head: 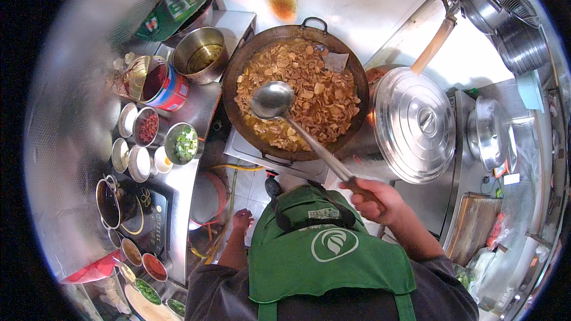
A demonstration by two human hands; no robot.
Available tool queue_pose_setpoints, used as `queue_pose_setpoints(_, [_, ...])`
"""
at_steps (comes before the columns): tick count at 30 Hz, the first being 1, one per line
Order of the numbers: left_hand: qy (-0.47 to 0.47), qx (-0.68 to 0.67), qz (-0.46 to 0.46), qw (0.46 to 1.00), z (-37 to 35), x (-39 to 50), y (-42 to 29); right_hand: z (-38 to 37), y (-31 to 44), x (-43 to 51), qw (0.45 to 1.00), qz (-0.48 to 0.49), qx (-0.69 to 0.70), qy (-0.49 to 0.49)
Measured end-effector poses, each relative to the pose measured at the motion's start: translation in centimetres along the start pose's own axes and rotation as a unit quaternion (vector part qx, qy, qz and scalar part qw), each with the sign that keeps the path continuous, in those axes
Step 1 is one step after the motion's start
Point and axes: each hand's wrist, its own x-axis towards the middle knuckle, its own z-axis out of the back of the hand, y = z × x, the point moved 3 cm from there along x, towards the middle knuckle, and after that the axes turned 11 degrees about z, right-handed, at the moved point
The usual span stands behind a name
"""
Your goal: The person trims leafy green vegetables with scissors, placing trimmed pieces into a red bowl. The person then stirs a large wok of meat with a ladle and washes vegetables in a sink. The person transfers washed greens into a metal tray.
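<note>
My right hand (374, 200) grips the brown handle of a metal ladle (273, 99). The ladle's bowl lies over the left part of a wide two-handled wok (347, 139); whether it touches the food is unclear. Sliced, brownish food in yellowish liquid (312, 93) fills much of the wok. A pale flat piece (335, 62) rests near the far right side of the food. Low beside the green apron (332, 267) hangs my left hand (243, 220), away from the wok; its fingers look loosely curled, and nothing is plainly seen in it.
Right of the wok leans a large round metal lid (415, 125). The left counter carries a metal pot (200, 55), an opened tin (165, 84), a bowl of chopped greens (185, 144), several other bowls, and an induction cooker (156, 220). A yellow hose (238, 168) runs below the stove's front.
</note>
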Motion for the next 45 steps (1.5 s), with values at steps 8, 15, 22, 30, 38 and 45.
queue_pose_setpoints(8, [0.065,0.065,-0.065,0.994,-1.0,2.8,0.1,6.0,2.6,-6.1,0.994,0.1,0.017,-0.051])
queue_pose_setpoints(15, [0.059,-0.011,-0.024,0.998,-2.5,0.0,-2.1,9.0,2.9,-12.3,0.993,0.071,0.068,-0.064])
queue_pose_setpoints(22, [0.043,0.01,-0.015,0.999,-1.4,0.1,0.4,10.4,2.4,-12.9,0.998,0.018,-0.049,-0.041])
queue_pose_setpoints(30, [-0.009,0.008,-0.033,0.999,-2.2,-2.6,-0.9,9.2,0.9,-4.1,0.976,0.016,-0.219,-0.018])
queue_pose_setpoints(38, [-0.002,-0.006,-0.032,0.999,-0.8,-2.5,-1.5,-1.3,1.4,6.2,0.962,0.142,-0.231,0.0])
queue_pose_setpoints(45, [-0.02,-0.016,-0.013,1.0,0.7,-1.0,1.2,-0.1,6.7,7.0,0.99,0.128,-0.003,-0.053])
